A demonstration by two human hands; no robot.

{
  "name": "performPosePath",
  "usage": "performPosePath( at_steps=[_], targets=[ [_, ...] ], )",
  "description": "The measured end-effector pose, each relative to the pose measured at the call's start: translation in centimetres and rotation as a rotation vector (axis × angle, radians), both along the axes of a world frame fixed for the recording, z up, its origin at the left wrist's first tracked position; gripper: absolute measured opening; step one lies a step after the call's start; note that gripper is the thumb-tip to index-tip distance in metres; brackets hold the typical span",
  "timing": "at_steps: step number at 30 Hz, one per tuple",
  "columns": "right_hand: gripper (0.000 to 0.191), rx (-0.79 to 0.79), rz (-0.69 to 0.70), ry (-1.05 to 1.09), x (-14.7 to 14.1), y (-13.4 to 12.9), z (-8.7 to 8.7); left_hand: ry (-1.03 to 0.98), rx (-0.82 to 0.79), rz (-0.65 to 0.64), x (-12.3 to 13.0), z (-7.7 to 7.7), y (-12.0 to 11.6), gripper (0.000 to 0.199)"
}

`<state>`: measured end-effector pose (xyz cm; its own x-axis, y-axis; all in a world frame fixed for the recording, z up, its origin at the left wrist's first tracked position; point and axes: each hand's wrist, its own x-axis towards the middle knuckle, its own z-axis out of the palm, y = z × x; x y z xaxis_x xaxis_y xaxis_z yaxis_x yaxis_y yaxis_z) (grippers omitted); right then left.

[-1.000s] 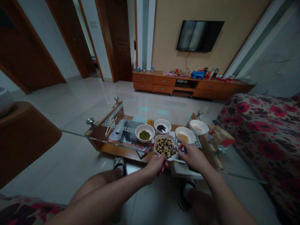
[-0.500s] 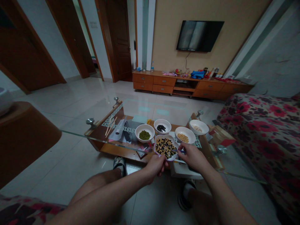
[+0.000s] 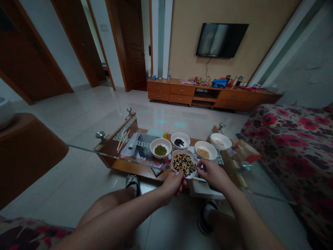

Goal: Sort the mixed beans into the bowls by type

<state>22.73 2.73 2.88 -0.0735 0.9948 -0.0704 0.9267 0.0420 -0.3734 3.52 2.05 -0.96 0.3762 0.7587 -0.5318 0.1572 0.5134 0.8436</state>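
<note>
My left hand grips the rim of a purple-edged white bowl holding mixed black and yellow beans. My right hand pinches a thin blue-handled utensil, perhaps tweezers, its tip over those beans. Behind stand several white bowls: green mung beans in one, black beans in another, yellow soybeans in a third. A further white bowl with pale beans sits at the far right.
The bowls stand on a glass-topped coffee table with a wooden frame, which also holds chopsticks and papers. A floral sofa lies to the right. My knees and feet lie below the table edge.
The hands, utensil and bowls stay almost where they were. The whole view has shifted only slightly.
</note>
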Motion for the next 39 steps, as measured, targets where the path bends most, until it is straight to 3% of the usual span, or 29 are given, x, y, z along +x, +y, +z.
performPosePath(
  at_steps=[20,27,35,39],
  targets=[
    [0.019,0.002,0.01,-0.015,-0.1,-0.1,0.5,0.008,-0.012,0.005,0.0,0.0,0.1,0.035],
    [0.022,0.084,-0.004,0.0,0.0,-0.1,0.5,0.007,-0.009,0.006,0.0,-0.1,0.0,0.033],
    [0.027,0.341,-0.363,-0.092,1.4,0.0,1.2,-0.013,-0.013,0.002,0.0,-0.4,0.1,0.032],
    [0.029,0.371,-0.473,-0.164,1.8,-0.2,1.5,-0.005,-0.014,0.002,0.0,-0.3,0.2,0.034]
  ],
)
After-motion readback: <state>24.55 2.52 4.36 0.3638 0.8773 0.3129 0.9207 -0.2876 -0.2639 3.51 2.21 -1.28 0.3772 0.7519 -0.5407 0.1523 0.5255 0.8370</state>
